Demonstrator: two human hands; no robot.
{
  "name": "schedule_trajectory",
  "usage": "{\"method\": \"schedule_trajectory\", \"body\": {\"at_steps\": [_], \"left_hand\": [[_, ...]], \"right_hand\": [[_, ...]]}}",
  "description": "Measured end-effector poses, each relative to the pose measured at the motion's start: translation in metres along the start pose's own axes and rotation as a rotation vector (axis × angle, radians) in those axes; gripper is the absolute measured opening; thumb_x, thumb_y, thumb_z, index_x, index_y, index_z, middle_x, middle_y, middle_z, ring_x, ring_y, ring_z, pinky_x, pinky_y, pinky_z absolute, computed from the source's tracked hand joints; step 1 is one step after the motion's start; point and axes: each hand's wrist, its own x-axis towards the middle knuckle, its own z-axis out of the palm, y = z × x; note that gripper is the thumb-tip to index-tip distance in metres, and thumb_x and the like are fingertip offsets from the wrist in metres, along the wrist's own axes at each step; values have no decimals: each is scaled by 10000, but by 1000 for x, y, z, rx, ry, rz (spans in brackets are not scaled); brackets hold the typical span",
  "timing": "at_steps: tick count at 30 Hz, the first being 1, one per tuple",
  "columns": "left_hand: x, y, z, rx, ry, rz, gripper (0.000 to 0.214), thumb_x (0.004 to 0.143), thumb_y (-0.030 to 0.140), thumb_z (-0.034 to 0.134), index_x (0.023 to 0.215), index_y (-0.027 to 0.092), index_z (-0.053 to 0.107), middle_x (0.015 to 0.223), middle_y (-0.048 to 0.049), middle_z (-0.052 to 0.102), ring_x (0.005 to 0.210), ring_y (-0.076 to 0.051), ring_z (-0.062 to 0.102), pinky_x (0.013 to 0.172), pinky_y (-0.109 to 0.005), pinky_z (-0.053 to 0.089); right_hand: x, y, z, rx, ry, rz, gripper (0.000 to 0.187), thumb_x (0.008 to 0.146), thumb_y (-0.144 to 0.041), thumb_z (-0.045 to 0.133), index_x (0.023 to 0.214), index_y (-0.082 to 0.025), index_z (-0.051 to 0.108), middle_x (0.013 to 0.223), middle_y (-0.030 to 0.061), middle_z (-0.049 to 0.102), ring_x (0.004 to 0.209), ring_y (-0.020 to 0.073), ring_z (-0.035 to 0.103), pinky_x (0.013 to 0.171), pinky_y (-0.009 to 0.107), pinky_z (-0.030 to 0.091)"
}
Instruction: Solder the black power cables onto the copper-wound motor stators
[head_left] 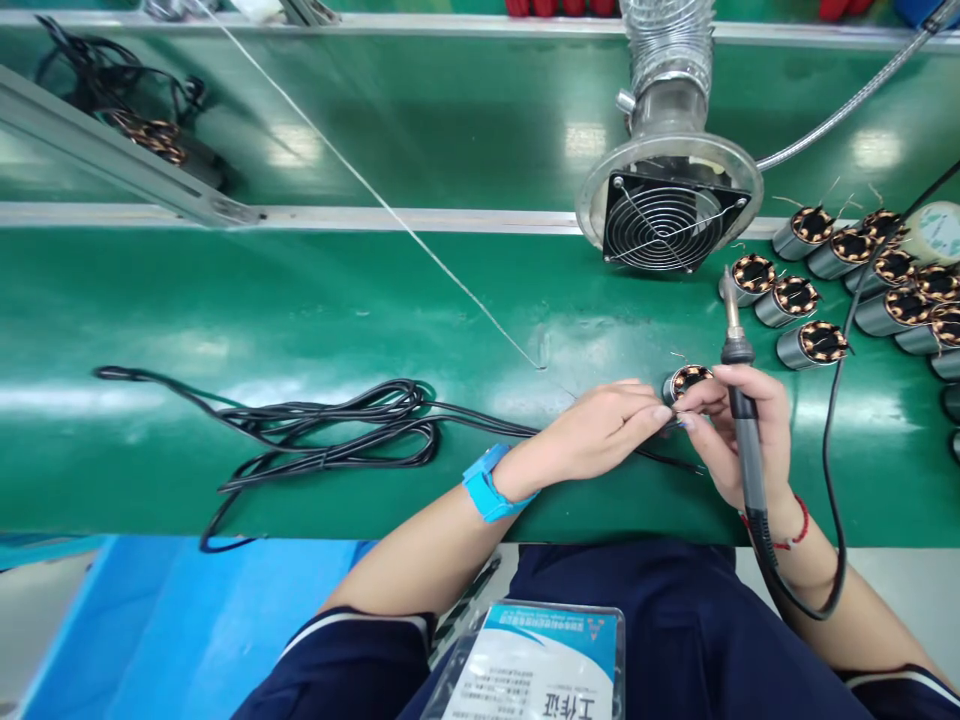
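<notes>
My left hand [600, 432], with a blue wrist strap [487, 485], pinches a thin black wire end right in front of a small stator coil [686, 381] lying on the green bench. My right hand [739, 425] meets it there. Its fingertips pinch at the same wire while a soldering iron [739, 385] rests upright in that hand, tip pointing away from me. The iron's black cord [832, 480] loops round my right wrist. A thin solder wire [390, 205] runs diagonally down to the bench near the coil.
A fume extractor fan [667, 215] on a ribbed hose stands behind the coil. Several wound stator coils [847, 285] lie at the right. A bundle of black cables [330, 425] sprawls at the left. A metal rail [112, 150] slants at the far left.
</notes>
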Motion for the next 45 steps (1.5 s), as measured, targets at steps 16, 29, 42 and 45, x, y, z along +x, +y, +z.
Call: {"method": "schedule_trajectory", "body": {"at_steps": [16,29,42,45], "left_hand": [[5,3,-5,-341,213,-378,104,802,183,510,723,136,559,670,24,495,626,-79,410,590,-209,329],[11,-11,-8,-351,321,-372,114,794,143,508,690,132,553,610,54,470,563,-59,379,545,-207,290],[9,-4,-7,-342,340,-439,156,831,143,484,681,137,528,599,58,439,545,-52,351,540,-208,283],[10,-4,-8,-338,362,-443,162,820,130,486,664,135,529,613,50,458,571,-56,377,572,-208,307]], "right_hand": [[-3,7,-21,-664,107,199,457,862,-288,610,1286,-253,444,1144,92,651,1037,245,641,917,477,513],[20,6,-17,-643,-82,173,374,926,-246,506,1300,-268,493,1110,38,698,974,217,684,854,402,571],[-20,8,-21,-293,46,-319,275,818,-189,621,1093,-179,630,641,-20,521,498,115,459,468,284,426],[-18,6,-20,-295,34,-318,256,811,-160,584,1063,-183,625,604,-27,462,490,123,424,447,291,392]]}}
